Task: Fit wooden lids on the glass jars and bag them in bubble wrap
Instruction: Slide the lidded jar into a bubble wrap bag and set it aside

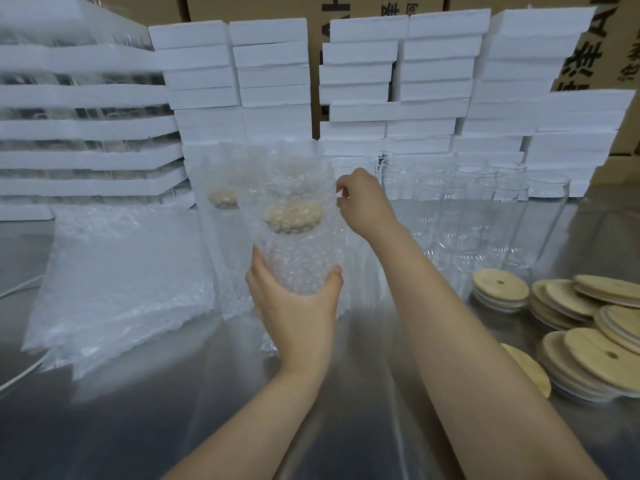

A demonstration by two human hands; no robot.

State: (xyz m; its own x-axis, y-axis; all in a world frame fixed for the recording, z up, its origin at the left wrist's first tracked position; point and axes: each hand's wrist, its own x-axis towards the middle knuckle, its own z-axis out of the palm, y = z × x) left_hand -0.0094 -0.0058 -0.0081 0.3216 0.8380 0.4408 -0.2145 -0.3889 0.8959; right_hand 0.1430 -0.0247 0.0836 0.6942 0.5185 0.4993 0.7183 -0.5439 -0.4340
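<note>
Head view: along the left edge of the frame stand stacked white foam trays, with clear glass showing between the layers. Below them, at left centre, a flat pile of bubble-wrap sheets lies on the steel table. Just right of that pile stands a second wrapped jar, a pale disc showing through its wrap near the top.

At the centre of the frame is the jar, upright inside a bubble-wrap bag. Its wooden lid shows tan through the bubbles, and the bag's mouth rises above it. Whether the jar's base touches the table cannot be told. The left hand cups the lower part of the jar from the near side, its fingers curled round the left side and its thumb pressed on the right. The right hand is at the bag's upper right edge, thumb and fingertips closed together and pinching the wrap there.

Right of centre, a cluster of empty glass jars stands on the table, open and without lids. At lower right, loose wooden lids lie in overlapping heaps, some showing a small hole. Across the top of the frame, more white foam blocks are stacked in front of cardboard boxes.
</note>
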